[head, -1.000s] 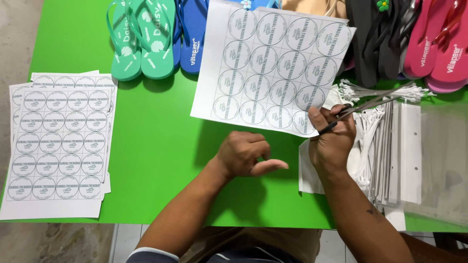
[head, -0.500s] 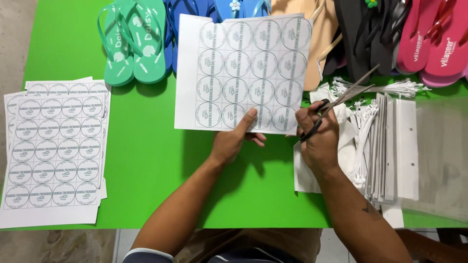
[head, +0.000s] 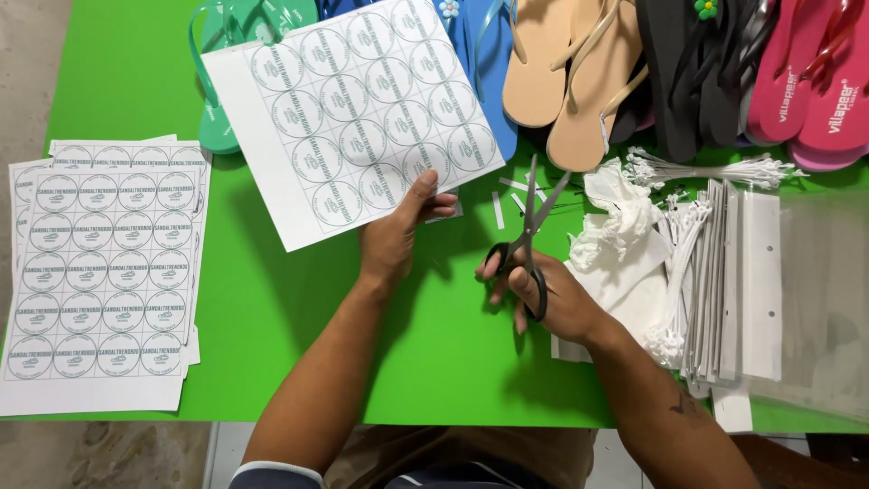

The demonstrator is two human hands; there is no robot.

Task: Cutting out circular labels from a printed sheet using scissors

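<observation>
Two hands, one printed sheet, one pair of scissors

Nearest, the right hand (head: 552, 294) has fingers through the loops of the black scissors (head: 528, 237), blades parted, long axis pointing far. Just left, the left hand (head: 398, 235) pinches the near edge of the sheet of round labels (head: 353, 113), thumb on top; the sheet tilts far-left of the blades, apart from them. Farther along the green table (head: 272, 299) lie flip-flops (head: 579, 72).

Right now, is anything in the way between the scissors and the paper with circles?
Nothing visible. The scissors in the right hand point up, blades slightly open. Between them and the sheet held by the left hand lies only bare green table and small paper strips.
</observation>
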